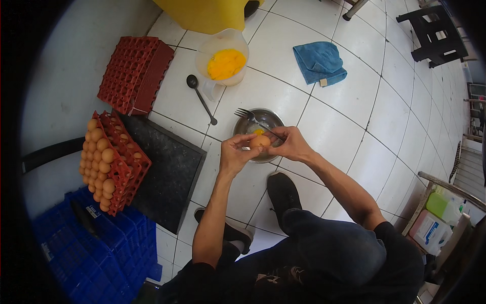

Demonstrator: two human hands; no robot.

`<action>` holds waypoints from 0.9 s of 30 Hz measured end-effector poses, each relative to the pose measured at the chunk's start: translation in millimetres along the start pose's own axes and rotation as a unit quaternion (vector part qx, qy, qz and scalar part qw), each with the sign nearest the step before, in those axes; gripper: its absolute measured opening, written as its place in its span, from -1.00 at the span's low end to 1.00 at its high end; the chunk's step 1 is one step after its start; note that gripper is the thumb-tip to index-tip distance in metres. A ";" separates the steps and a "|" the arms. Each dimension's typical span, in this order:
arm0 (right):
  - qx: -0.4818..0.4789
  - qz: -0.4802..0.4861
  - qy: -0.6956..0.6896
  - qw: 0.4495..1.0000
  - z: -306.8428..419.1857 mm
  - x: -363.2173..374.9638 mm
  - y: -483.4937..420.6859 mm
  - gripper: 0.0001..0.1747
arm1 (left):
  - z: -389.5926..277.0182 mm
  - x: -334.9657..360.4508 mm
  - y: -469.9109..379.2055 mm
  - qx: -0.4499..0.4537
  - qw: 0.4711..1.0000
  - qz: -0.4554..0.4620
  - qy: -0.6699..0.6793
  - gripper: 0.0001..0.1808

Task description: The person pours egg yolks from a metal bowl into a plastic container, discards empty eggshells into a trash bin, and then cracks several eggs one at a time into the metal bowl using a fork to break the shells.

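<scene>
Both hands meet over a stainless steel bowl (276, 118) on the floor. My left hand (236, 154) grips one side of a brown egg (260, 141), and the fingertips of my right hand (290, 144) hold its other side. A metal fork (255, 118) is also tucked in my right hand, its tines pointing up and left past the bowl's rim. Some yellow yolk (259, 132) shows just beyond the egg. Farther off stands a translucent plastic measuring jug (239, 40) with many yolks (226, 64) inside. A black spoon (202, 100) lies left of the bowl.
Red egg trays (121, 167) loaded with brown eggs (99, 152) stand at left, by a black board (167, 171) and blue plastic crates (125, 243). Stacked red trays (133, 72) rest behind. A blue cloth (319, 62), a yellow container (205, 15) and a black stool (436, 36) are farther away.
</scene>
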State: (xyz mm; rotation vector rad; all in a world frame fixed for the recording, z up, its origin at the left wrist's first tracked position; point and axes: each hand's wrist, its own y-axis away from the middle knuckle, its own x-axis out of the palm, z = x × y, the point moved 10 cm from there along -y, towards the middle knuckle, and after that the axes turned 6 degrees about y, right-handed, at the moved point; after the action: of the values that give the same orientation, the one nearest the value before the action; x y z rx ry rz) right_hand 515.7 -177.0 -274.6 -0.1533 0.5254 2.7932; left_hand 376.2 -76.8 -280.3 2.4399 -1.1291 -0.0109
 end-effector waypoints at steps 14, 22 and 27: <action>0.011 0.023 -0.010 1.000 -6.7 3.1 -8.3 -0.57 | 7.4 -0.7 -11.0 -0.045 0.999 0.017 0.025 -0.48; 0.016 0.012 -0.013 1.000 -6.0 2.5 -11.0 -0.49 | 14.3 -4.4 -12.1 -0.048 0.998 0.012 0.050 -0.48; 0.014 0.030 -0.025 0.999 -8.8 3.1 -12.4 -0.51 | 15.1 -7.8 -11.1 -0.060 0.994 0.012 0.086 -0.47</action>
State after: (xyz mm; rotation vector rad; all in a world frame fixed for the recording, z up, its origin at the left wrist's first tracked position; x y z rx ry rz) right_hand 517.0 -168.3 -287.5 -0.0616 0.5660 2.8387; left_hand 376.1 -70.8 -299.6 2.2723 -1.0509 0.1323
